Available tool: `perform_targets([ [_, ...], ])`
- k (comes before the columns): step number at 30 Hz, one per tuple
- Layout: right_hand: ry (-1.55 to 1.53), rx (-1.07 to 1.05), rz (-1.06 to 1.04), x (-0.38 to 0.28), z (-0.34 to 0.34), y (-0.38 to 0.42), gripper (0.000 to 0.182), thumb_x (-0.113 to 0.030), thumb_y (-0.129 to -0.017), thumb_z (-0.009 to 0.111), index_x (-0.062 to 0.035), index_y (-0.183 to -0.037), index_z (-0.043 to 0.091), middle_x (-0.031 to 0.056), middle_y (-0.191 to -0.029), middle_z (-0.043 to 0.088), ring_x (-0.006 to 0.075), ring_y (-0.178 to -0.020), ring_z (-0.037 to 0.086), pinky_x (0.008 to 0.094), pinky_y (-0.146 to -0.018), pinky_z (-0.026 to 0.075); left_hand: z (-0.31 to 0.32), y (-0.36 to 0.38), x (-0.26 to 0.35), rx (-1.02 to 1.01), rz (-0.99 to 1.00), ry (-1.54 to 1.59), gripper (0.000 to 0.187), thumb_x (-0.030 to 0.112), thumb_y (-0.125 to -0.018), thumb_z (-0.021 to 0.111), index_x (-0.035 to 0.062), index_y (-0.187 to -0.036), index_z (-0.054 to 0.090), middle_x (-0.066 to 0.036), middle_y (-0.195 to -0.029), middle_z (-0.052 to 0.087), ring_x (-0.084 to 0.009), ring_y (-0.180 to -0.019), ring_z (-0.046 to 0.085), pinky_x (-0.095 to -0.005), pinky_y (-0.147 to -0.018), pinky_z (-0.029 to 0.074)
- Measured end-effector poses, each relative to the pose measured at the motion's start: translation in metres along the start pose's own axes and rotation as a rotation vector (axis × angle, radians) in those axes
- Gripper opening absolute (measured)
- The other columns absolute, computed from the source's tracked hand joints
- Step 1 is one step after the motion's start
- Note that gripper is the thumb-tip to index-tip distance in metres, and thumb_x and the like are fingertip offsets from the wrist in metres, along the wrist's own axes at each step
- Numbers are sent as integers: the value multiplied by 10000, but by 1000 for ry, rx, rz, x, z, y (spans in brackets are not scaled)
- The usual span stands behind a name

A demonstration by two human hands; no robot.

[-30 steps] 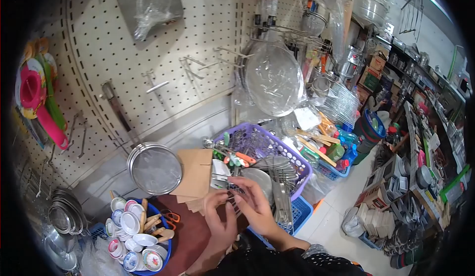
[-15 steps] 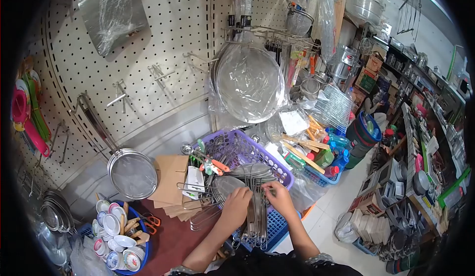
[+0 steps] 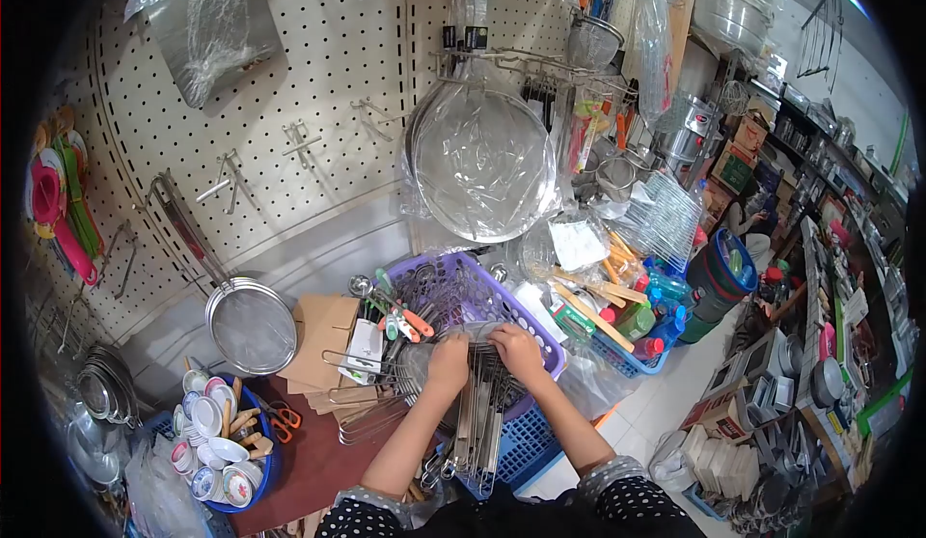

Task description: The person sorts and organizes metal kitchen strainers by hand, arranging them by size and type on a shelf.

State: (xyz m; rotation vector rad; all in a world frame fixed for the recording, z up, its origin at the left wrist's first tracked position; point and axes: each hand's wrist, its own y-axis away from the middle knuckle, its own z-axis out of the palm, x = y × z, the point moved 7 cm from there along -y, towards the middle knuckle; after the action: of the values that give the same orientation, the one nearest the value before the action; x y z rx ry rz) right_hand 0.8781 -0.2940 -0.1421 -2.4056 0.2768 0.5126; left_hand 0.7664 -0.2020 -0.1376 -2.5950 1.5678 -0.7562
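Note:
A bundle of mesh strainers with long metal handles [image 3: 475,422] lies across the near side of a purple basket [image 3: 521,306], handles toward me. My left hand [image 3: 449,362] is closed at the left of the bundle, near the mesh heads. On the right, my right hand [image 3: 518,351] has its fingers curled on the strainers' wire, thumb inward. Their exact grip is partly hidden. Left of my left hand, bent wire frames [image 3: 371,398] stick out. Peelers with orange and green handles [image 3: 410,321] rest at the basket's left edge.
Cardboard sheets [image 3: 318,345] lie left of the basket. Orange-handled scissors [image 3: 283,420] lie beside a blue tub [image 3: 269,466] of white ladles and cups. A blue crate [image 3: 521,451] stands below the basket; bottles [image 3: 666,326] fill another at right. A person [image 3: 752,220] sits far back.
Both hands have moved up and slightly left, toward the strainers' mesh heads. The handles have shifted left with them. The camera view has also shifted a little.

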Motion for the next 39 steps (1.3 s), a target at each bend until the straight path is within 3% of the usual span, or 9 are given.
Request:
perform_targets([
  [7, 147, -21, -189, -12, -1, 3, 176, -55, -781, 619, -53, -953, 659, 100, -946, 646, 297, -924, 646, 406, -776, 522, -2, 0, -2, 33, -53, 39, 238, -82, -777, 574, -12, -996, 635, -213, -1057, 658, -388, -1023, 646, -449, -890, 525],
  [13, 168, 78, -136, -17, -12, 18, 227, -39, -776, 600, -55, -1002, 611, 97, -996, 629, 292, -949, 628, 392, -771, 511, -5, 2, -6, 124, -30, 134, 281, -74, -774, 591, -21, -1048, 619, -219, -1072, 650, -416, -1019, 632, -473, -875, 523],
  [21, 138, 238, -196, -66, -74, 21, 262, -57, -751, 670, -84, -1011, 652, 60, -1014, 627, 267, -966, 601, 420, -849, 459, -41, 21, 16, 221, 54, 291, 385, -36, -845, 565, -13, -1228, 598, -242, -1275, 610, -422, -1169, 586, -462, -983, 490],
  [27, 60, 306, -130, -108, -122, 16, 337, -94, -717, 777, -106, -1042, 687, 45, -1049, 650, 264, -1010, 618, 444, -900, 453, -64, 48, 13, 250, 98, 353, 389, -23, -898, 534, -7, -1285, 580, -230, -1315, 599, -382, -1230, 574, -436, -1032, 475],
  [31, 33, 322, -138, -118, -127, 16, 262, -42, -715, 745, -96, -970, 716, 49, -1005, 689, 253, -942, 659, 396, -818, 483, -110, 73, 23, 200, 0, 528, 365, -20, -908, 536, 11, -1266, 597, -239, -1267, 624, -390, -1195, 596, -428, -1008, 482],
  [35, 35, 341, -189, -167, -145, 3, 245, -26, -712, 730, -98, -946, 730, 37, -929, 696, 235, -860, 670, 365, -738, 480, -141, 92, 19, 173, -109, 467, 301, -1, -926, 547, 7, -1219, 616, -223, -1151, 674, -402, -1075, 649, -433, -914, 522],
  [36, 46, 334, -201, -179, -147, -1, 241, -28, -713, 730, -99, -943, 732, 36, -920, 696, 232, -851, 670, 364, -728, 478, -153, 98, 21, 240, -72, 481, 234, 48, -956, 561, 10, -1177, 629, -231, -1058, 679, -397, -950, 670, -431, -816, 529],
  [39, 56, 315, -229, -212, -155, -16, 241, -34, -702, 741, -102, -933, 732, 33, -854, 684, 226, -799, 666, 360, -674, 473, -171, 116, 13, 247, -141, 524, 200, 121, -984, 576, 5, -1138, 631, -252, -975, 663, -401, -855, 654, -428, -733, 505],
])
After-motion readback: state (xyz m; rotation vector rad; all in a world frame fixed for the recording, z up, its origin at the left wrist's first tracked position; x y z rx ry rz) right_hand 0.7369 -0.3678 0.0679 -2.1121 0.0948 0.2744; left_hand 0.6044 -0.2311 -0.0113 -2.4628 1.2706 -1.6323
